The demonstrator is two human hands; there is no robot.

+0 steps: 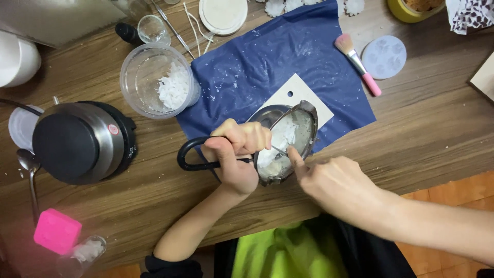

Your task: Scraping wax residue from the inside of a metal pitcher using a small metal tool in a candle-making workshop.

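Left hand (237,154) clamped on tilted steel pitcher (288,141) of flaky white wax (280,141), right hand (334,180) fingertip inside, uncurled.

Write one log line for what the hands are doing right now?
left hand: grips black handle of tilted metal pot | right hand: finger scraping white wax inside | under: blue cloth | nearby: plastic cup of flakes

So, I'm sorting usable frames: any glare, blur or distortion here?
Head view: sharp around the hands and metal pot; soft glare on the hot plate; slight wide-angle bending toward the edges; the pink block and bottom-left corner look darker and softer.
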